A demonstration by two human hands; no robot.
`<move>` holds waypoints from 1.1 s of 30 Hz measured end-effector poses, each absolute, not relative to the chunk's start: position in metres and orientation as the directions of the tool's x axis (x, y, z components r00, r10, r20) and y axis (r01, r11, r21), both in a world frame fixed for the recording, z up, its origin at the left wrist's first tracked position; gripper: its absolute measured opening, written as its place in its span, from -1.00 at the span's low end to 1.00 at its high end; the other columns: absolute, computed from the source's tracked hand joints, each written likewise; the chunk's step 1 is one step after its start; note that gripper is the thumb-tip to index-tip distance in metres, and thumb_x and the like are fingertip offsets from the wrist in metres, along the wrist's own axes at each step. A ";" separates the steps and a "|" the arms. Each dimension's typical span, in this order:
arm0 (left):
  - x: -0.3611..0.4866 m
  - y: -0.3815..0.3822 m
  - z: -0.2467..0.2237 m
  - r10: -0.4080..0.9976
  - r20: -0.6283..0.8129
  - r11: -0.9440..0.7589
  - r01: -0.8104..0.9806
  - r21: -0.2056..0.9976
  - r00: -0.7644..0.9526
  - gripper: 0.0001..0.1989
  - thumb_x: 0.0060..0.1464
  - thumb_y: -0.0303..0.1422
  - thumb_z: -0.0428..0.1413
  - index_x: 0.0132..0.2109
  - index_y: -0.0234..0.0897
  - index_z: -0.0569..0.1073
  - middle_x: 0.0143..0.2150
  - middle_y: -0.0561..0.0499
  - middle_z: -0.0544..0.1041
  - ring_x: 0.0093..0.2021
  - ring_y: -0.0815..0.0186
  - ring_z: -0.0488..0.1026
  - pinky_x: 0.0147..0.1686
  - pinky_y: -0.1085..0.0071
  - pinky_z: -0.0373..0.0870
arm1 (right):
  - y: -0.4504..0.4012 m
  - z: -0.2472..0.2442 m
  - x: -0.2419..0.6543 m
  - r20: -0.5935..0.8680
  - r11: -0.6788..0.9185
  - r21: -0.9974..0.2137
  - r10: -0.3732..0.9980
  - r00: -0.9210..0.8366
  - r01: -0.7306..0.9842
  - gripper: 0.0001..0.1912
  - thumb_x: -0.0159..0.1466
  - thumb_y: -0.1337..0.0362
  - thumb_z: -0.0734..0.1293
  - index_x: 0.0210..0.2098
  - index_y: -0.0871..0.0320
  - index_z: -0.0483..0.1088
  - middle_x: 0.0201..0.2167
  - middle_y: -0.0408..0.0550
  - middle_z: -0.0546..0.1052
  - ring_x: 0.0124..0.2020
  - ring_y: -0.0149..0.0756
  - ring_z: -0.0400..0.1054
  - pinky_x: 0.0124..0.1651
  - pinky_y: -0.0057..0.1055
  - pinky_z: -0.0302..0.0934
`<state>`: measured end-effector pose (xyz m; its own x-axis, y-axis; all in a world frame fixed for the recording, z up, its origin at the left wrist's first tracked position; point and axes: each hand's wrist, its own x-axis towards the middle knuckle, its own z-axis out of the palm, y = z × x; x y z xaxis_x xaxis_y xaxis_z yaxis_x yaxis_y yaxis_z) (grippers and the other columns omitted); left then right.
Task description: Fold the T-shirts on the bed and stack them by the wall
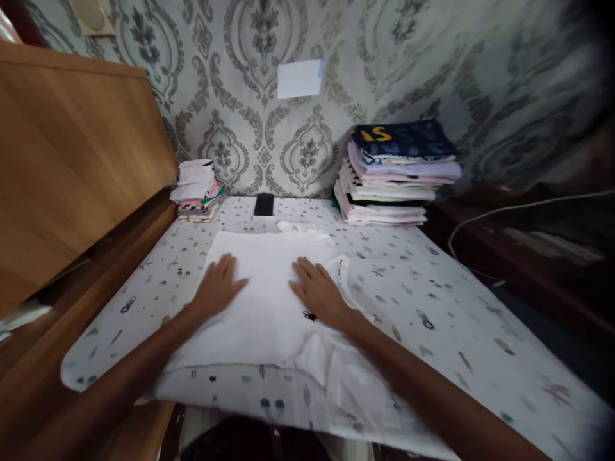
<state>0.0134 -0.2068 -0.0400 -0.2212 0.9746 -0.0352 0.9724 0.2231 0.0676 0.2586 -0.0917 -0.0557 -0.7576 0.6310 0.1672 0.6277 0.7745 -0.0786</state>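
Observation:
A white garment (264,307), probably a shirt, is spread over a surface covered with a patterned white cloth. My left hand (218,286) rests flat on its left side, thumb pointing inward. On the right side lies my right hand (321,291), palm down with fingers stretched forward. Both hands are open and grip nothing. A small black print shows beside the right wrist, and black lettering runs along the garment's right edge. Below the right forearm the fabric bunches in loose folds, partly hidden by that arm.
At the back right stands a tall stack of folded clothes (394,179), a dark blue one on top. A smaller stack of folded clothes (196,189) is at the back left. Between them lies a black flat object (264,205). A wooden cabinet (81,166) borders the left; a white cable (519,214) hangs right.

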 end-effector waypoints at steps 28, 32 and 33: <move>0.019 -0.288 -0.027 0.983 0.043 -0.186 0.961 0.203 0.181 -0.38 0.32 0.03 -0.20 0.37 -0.15 0.23 0.49 -0.05 0.06 0.45 0.12 0.04 0.40 0.13 0.03 | -0.239 -0.020 0.383 0.242 0.759 -0.402 0.628 -0.740 0.512 -0.86 0.34 0.24 0.31 -0.14 0.12 0.42 -0.06 0.09 0.49 -0.04 -0.06 0.33 0.03 -0.04 0.29; 0.033 -0.304 -0.031 0.944 -0.001 -0.325 0.933 0.151 0.329 -0.46 0.36 -0.04 -0.17 0.41 0.05 0.15 0.50 0.05 -0.02 0.48 0.12 -0.05 0.41 0.01 -0.04 | -0.242 -0.022 0.389 0.325 0.768 -0.579 0.526 -0.786 0.274 -0.78 0.33 0.43 0.20 -0.13 0.10 0.42 -0.12 0.02 0.56 -0.05 -0.19 0.39 0.03 -0.14 0.29; 0.033 -0.306 -0.032 0.939 0.003 -0.341 0.930 0.139 0.344 -0.47 0.36 -0.05 -0.16 0.41 0.08 0.15 0.50 0.06 -0.01 0.48 0.11 -0.05 0.40 0.00 -0.03 | -0.242 -0.021 0.391 0.335 0.747 -0.625 0.520 -0.786 0.227 -0.76 0.33 0.45 0.19 -0.14 0.09 0.43 -0.14 0.00 0.57 -0.06 -0.22 0.40 0.03 -0.17 0.30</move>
